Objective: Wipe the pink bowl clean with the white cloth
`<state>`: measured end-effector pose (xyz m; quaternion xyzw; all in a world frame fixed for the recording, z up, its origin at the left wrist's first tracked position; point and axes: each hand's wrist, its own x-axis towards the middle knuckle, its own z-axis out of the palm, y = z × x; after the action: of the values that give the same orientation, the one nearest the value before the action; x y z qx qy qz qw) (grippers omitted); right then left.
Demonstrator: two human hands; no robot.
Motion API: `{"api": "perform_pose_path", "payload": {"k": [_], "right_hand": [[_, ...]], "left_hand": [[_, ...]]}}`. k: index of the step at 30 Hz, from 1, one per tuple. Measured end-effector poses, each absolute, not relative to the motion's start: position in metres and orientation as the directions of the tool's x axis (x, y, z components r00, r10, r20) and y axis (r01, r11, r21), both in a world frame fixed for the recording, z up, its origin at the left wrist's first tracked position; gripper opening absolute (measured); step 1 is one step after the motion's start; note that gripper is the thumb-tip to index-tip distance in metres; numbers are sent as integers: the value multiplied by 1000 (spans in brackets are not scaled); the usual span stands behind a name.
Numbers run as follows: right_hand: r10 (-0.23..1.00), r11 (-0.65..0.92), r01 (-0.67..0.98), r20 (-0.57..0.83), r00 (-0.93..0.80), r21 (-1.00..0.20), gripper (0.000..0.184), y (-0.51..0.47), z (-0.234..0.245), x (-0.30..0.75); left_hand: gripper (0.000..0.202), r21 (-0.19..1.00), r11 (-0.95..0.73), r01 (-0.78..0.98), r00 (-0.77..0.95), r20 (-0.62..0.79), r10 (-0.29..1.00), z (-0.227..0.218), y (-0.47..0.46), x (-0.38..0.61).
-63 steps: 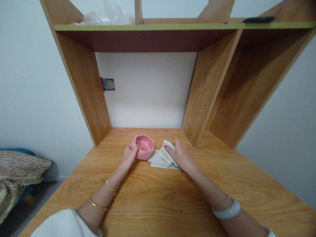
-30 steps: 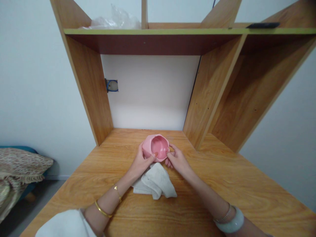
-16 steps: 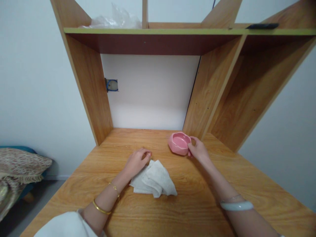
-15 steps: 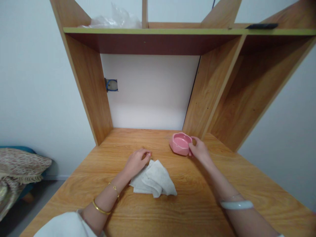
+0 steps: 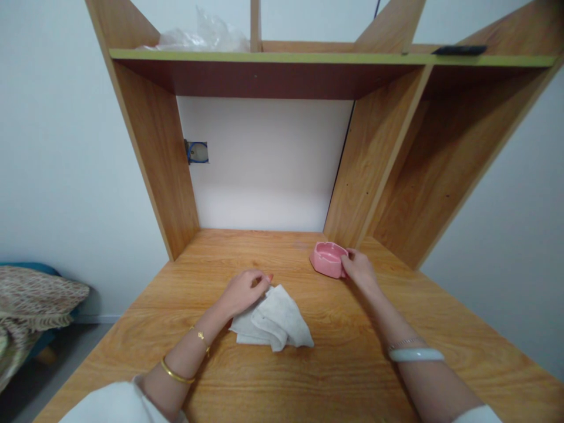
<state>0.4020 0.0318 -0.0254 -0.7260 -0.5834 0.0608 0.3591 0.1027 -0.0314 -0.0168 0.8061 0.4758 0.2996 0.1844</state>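
My right hand (image 5: 359,269) grips the right rim of a pink ashtray (image 5: 326,267), an angular bowl with notches in its rim. The ashtray is near the back of the wooden desk (image 5: 335,376), in front of an upright panel. My left hand (image 5: 247,291) is at the desk's middle, thumb and fingers curled together in a pinch. A small reddish spot shows at its fingertips; whether this is a nail or a small object I cannot make out. Just right of that hand, and partly behind it, lies a crumpled pale grey cloth (image 5: 282,320).
Above the desk runs a shelf (image 5: 264,57) with a clear plastic bag (image 5: 207,34) and a flat black object (image 5: 459,50) on it. Wooden uprights (image 5: 154,158) flank the back. A wall socket box (image 5: 198,152) is uncovered. A patterned blanket (image 5: 39,294) lies at far left.
The pink ashtray has moved slightly right with my right hand, and it looks less tipped toward me. My left hand and the cloth stay nearly in place.
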Motion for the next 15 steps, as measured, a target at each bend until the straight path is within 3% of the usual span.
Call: {"api": "perform_pose_path", "payload": {"k": [7, 11, 15], "right_hand": [[882, -154, 874, 334, 332, -461, 51, 12, -3, 378], [907, 48, 893, 393, 148, -447, 45, 0, 6, 347], [915, 403, 679, 267, -302, -613, 41, -14, -2, 319]], "left_hand": [[40, 524, -464, 714, 384, 262, 885, -19, -32, 101], [45, 496, -404, 768, 358, 189, 914, -22, -29, 99], [29, 460, -359, 812, 345, 117, 931, -21, -26, 97]]}}
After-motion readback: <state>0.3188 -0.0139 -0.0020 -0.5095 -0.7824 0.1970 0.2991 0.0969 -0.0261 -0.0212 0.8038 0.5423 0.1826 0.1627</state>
